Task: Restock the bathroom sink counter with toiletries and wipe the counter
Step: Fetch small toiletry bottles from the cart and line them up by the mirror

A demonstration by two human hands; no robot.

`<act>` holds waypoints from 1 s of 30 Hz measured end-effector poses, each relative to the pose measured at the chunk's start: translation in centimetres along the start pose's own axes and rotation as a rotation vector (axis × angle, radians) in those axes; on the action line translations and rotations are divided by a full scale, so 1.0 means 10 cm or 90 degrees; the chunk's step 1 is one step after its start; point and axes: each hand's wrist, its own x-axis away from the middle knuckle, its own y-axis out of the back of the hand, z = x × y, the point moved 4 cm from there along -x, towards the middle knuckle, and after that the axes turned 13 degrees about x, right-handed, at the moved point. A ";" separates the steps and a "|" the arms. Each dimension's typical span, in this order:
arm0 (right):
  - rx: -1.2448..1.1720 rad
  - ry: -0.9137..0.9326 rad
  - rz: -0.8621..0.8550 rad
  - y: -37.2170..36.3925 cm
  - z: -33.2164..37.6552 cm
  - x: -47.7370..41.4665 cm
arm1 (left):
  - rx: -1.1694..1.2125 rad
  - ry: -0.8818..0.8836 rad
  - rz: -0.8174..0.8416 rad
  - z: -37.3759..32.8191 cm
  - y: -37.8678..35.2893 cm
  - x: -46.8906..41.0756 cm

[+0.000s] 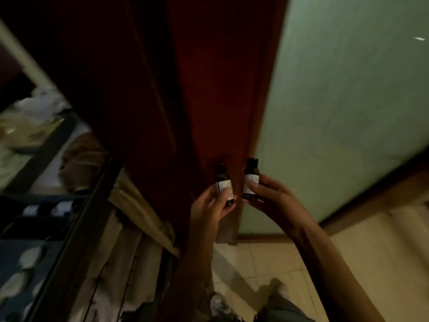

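Now | hands (209,206) (275,198) grip two bottles (223,182) (251,174) | dark, capped, pale labels

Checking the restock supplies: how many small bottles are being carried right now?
2. One bottle is in the left hand, the other bottle in the right hand, both upright before the dark door. More may be out of view.

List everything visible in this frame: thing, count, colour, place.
left bottle: 1, dark brown, pale label, upright in the left hand
right bottle: 1, dark brown, pale label, upright in the right hand, apart from the other
door: 1, dark red, behind the bottles
wall: 1, pale green, right
floor tiles: several, cream, lower right
rack frame: 1, black, left
cloth: 1, beige, beside the rack frame
left hand: 1, grips left bottle
right hand: 1, grips right bottle
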 end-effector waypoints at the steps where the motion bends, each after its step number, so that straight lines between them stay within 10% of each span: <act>1: 0.000 0.005 -0.041 0.21 0.01 0.10 | -0.011 0.014 0.030 0.11 -0.17 0.00; 30: -0.166 0.020 -0.719 4.12 -0.55 3.65 | -0.241 0.357 0.568 3.29 -4.19 1.73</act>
